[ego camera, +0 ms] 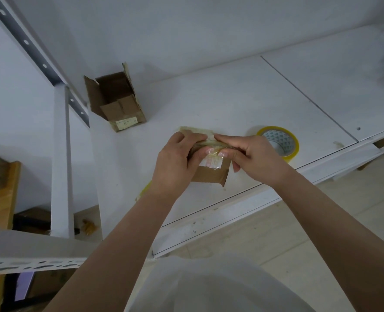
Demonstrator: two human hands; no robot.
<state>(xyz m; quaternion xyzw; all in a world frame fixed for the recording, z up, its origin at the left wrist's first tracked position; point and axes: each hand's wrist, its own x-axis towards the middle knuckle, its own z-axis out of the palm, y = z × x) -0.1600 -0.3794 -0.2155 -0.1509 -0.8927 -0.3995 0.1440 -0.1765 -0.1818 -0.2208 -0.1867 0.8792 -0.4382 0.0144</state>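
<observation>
Both hands on a taped box, on the shelf board.

Left hand (177, 163) and right hand (254, 157) both grip a small brown cardboard box (211, 174) that sits on the white shelf board (231, 97) between them. Their fingers curl over its top edge and their thumbs press its near face side by side. Wrinkled clear tape covers the box top and a white label. A yellowish roll of clear packing tape (281, 143) lies flat just beyond the right hand, partly hidden by it. An open, empty brown cardboard carton (116, 102) stands well apart, beyond and to the left of the left hand.
</observation>
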